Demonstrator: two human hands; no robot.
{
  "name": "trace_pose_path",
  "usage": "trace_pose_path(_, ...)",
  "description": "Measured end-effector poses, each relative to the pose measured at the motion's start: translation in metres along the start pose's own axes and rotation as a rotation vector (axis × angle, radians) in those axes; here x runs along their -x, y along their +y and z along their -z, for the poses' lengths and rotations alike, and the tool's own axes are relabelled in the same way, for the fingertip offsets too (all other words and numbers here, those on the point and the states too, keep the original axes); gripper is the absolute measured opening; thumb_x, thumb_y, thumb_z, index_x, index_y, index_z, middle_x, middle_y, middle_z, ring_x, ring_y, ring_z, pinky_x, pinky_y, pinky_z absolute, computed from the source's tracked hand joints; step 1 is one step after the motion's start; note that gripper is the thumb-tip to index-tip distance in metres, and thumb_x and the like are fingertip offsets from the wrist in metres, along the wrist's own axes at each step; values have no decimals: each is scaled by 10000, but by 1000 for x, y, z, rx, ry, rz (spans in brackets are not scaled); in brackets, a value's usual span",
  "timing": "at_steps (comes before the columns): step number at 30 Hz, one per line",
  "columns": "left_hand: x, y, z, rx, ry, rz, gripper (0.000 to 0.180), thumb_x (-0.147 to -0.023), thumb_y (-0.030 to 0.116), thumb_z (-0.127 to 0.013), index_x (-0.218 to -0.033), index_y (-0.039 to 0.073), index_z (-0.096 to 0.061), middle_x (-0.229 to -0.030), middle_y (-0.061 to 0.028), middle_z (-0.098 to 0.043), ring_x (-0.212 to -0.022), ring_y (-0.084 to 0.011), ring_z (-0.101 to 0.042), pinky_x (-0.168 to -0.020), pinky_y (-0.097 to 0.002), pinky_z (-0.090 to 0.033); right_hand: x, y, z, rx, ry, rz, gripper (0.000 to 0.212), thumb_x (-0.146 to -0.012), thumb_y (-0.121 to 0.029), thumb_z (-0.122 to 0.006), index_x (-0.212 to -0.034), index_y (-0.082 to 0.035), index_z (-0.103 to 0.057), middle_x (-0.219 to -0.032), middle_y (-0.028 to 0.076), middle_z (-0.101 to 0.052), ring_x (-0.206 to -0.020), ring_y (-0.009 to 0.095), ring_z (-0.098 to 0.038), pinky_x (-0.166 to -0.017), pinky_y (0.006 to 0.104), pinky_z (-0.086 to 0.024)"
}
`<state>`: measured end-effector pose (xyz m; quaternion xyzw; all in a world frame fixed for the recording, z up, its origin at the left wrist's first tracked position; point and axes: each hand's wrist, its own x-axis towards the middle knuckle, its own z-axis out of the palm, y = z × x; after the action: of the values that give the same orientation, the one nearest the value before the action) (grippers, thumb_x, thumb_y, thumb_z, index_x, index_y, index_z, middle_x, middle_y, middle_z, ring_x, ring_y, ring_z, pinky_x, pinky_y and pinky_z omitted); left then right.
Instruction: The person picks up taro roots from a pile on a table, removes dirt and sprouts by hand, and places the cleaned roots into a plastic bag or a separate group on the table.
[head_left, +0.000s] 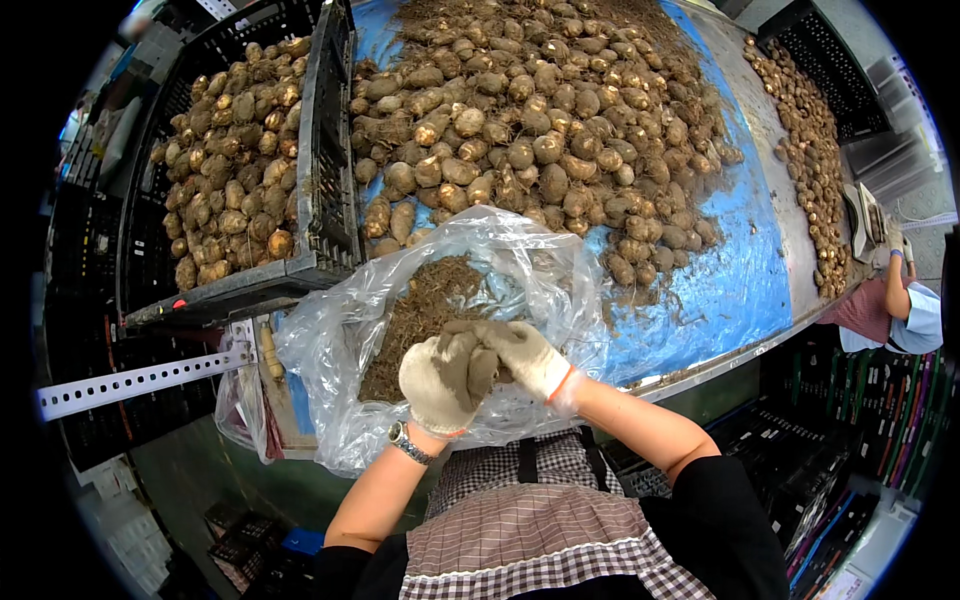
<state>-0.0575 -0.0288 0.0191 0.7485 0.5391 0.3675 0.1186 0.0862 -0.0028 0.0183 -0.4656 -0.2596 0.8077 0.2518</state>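
My left hand (440, 385), in a white work glove soiled grey-brown, is closed with its fingers curled. Against it presses my right hand (528, 352), gloved the same way and also closed. Whatever lies between them is hidden by the gloves. Both hands are over a clear plastic bag (330, 345), spread wide at the table's near edge. Dry brown root fibres and soil (425, 300) lie inside the bag. Just beyond it rises a big heap of taro corms (560, 120), brown and hairy.
A black crate (330, 130) of taro corms (235, 170) stands left of the bag. Blue sheeting (740, 290) covers the table. More small corms (810, 170) line the right side, where another person (885, 310) works by a scale (862, 220). A perforated white bar (145, 378) juts out left.
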Motion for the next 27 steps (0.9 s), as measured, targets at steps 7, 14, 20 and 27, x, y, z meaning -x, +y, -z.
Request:
trace_pose_path(7, 28, -32, -29, 846, -228, 854, 303, -939, 314, -558, -1012, 24, -608, -763, -105, -623, -673, -248, -608, -645, -349, -490, -5, -16, -2, 1097, 128, 876, 366, -904, -136, -536, -1225, 36, -580, -642, 180, -578, -578, 298, -615, -553, 363, -474)
trace_pose_path(14, 6, -7, -24, 52, 3, 379, 260, -941, 243, -555, -781, 52, -629, -609, -114, -539, -556, -306, -543, -530, -399, -440, -22, -2, 5, 794, 108, 522, 379, -961, -280, -500, -1207, -3, -582, -737, 179, -646, -634, 288, -638, -567, 368, -495)
trace_pose_path(20, -7, 0, -19, -38, 128, 59, 131, -878, 168, -601, -822, 49, -602, -627, -142, -549, -563, -358, -554, -528, -444, -429, -31, 17, 4, 405, 128, 541, 392, -972, -280, -502, -1213, 10, -610, -856, 157, -694, -675, 238, -652, -616, 358, -494)
trace_pose_path(27, 12, -21, -28, 1045, -326, 1050, 408, -1003, 377, -388, -1015, 30, -603, -801, -172, -669, -691, -341, -634, -657, -412, -518, -10, -23, 11, 1328, 57, 1042, 346, -852, -67, -532, -1176, 33, -604, -633, 136, -626, -538, 323, -606, -569, 372, -499)
